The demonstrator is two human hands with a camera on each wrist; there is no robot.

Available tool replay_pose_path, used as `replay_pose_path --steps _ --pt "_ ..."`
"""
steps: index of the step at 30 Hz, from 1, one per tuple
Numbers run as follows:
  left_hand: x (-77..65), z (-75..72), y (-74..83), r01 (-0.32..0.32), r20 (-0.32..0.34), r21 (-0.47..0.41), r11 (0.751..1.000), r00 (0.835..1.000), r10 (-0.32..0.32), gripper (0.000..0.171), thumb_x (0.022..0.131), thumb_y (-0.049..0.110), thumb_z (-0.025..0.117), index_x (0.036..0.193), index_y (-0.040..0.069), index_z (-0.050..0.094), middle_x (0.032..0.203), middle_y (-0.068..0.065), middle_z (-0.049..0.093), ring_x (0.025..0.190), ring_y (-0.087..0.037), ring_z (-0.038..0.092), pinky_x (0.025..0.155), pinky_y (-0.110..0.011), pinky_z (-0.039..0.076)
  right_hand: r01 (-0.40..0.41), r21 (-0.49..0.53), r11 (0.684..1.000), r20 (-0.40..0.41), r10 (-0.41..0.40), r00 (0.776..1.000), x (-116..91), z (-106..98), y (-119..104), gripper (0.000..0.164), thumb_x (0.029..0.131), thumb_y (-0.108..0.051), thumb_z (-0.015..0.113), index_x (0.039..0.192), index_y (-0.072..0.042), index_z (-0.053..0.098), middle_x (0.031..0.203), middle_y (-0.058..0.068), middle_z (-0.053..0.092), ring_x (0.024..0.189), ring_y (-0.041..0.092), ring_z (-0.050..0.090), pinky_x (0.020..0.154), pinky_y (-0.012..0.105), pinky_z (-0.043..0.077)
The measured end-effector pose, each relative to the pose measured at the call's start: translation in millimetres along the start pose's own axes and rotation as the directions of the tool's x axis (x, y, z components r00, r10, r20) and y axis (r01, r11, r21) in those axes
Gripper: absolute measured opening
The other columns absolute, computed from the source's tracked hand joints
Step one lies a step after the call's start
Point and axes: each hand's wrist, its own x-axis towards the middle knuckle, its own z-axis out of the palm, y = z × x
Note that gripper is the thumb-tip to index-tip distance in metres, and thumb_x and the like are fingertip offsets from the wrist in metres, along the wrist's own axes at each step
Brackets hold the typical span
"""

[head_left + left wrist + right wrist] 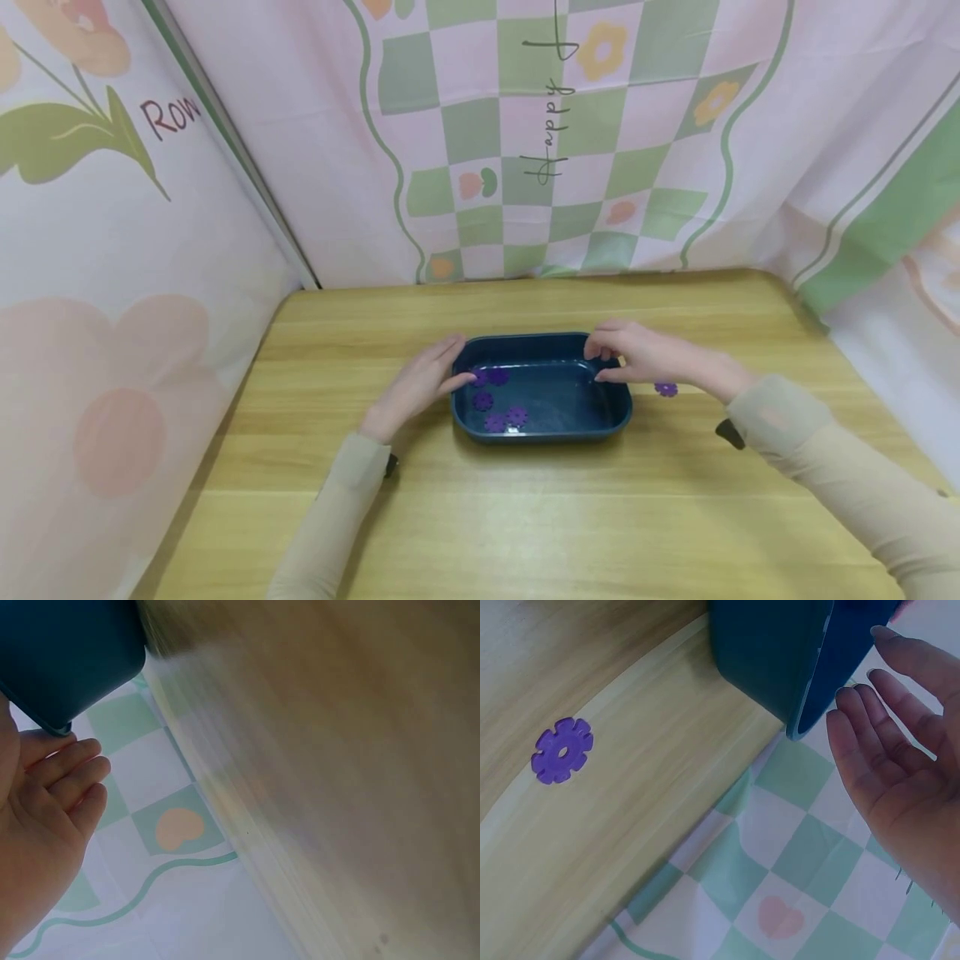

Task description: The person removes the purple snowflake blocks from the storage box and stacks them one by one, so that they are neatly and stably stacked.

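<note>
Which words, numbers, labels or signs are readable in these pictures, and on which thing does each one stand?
"Row": on the white fabric curtain with pink flowers at the left.
"Happy": sideways, on the pink-and-green checkered fabric curtain at the back; the lettering beyond it is cut off, unreadable.
Dark strokes beside the right hand: too partial to read.
None visible on the dark-blue rectangular tray or purple flower-shaped discs.
</note>
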Motion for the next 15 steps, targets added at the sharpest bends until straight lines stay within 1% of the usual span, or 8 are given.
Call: replay_pose_path --steps 5,15 --pt "0.0 0.3 0.0 -0.005 -0.004 -0.009 1.000 1.000 0.005 0.070 0.099 0.046 0.055 0.148 -0.002 0.042 0.152 -0.022 0.045 0.143 -0.033 0.043 0.121 -0.044 0.036 0.016 0.005 1.000 0.014 -0.016 1.000 4.8 4.9 0.4 0.022 0.082 -0.012 0.080 0.100 -0.007 0.068 0.097 0.005 0.065 0.083 0.014 0.062 0.074 0.027 0.059" --pt "-0.5 0.7 -0.1 -0.004 -0.003 -0.009 1.000 1.000 0.004 0.070 0.099 0.046 0.055 0.149 -0.001 0.041 0.153 -0.022 0.044 0.144 -0.033 0.043 0.121 -0.044 0.036 0.002 0.029 1.000 0.044 -0.003 0.999 8.6 10.0 -0.5 0.020 0.084 -0.013 0.079 0.099 -0.011 0.067 0.098 0.006 0.065 0.085 0.017 0.063 0.076 0.028 0.060"
